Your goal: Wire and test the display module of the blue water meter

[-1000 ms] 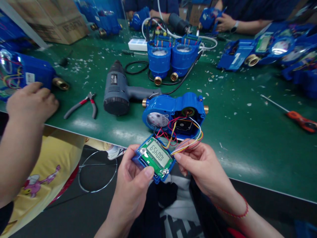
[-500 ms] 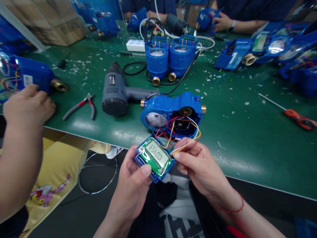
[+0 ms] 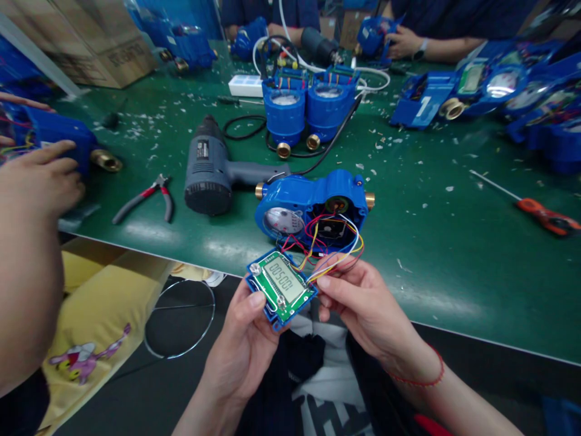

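Observation:
My left hand grips a green circuit board with a lit LCD display, set in a blue plastic frame, by its near left side. My right hand pinches a bundle of thin coloured wires at the board's right edge. Those wires run up into the open housing of a blue water meter, which lies on the green table just beyond my hands. Its round dial faces up at the left, and brass fittings stick out at both ends.
Beyond the meter lie a grey heat gun and red-handled pliers. At the right is an orange screwdriver. Two upright blue meters stand farther back. A co-worker's hand handles another meter at left; people work across the table.
The display digits have changed, and my left thumb has shifted a little up and left along the board. The co-worker's hand at left has moved on its meter, with more fingers showing.

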The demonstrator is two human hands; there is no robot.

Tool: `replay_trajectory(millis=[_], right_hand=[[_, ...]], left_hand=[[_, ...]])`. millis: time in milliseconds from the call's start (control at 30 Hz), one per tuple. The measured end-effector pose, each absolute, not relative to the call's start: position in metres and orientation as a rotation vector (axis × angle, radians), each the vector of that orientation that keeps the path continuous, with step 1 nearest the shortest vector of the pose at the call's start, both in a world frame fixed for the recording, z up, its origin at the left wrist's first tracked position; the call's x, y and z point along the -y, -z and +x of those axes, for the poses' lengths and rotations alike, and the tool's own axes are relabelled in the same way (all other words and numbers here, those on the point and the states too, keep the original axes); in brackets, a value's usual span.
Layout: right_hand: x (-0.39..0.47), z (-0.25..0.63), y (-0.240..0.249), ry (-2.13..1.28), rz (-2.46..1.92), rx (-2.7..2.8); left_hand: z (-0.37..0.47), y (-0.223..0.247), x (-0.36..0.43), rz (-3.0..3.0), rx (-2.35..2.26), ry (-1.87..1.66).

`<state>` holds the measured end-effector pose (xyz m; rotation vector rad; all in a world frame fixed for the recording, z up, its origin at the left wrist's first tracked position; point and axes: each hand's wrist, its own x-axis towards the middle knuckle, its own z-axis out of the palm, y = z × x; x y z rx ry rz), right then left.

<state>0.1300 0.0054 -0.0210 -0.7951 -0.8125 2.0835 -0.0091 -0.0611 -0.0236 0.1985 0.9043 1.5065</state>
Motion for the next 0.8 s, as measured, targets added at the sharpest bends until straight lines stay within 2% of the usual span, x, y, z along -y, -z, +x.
replay_trajectory(millis=[300,800], right_hand=[[-0.01,0.131,0.02,-1.923,-0.878,1.029],[-0.019,0.136,0.022,-2.034,-0.828,1.096]], left_hand=[[-0.009,0.021,0.063,0.245,-0.868,-1.526],[-0.01,0.017,0.059,0.254,-0.854,-1.509]])
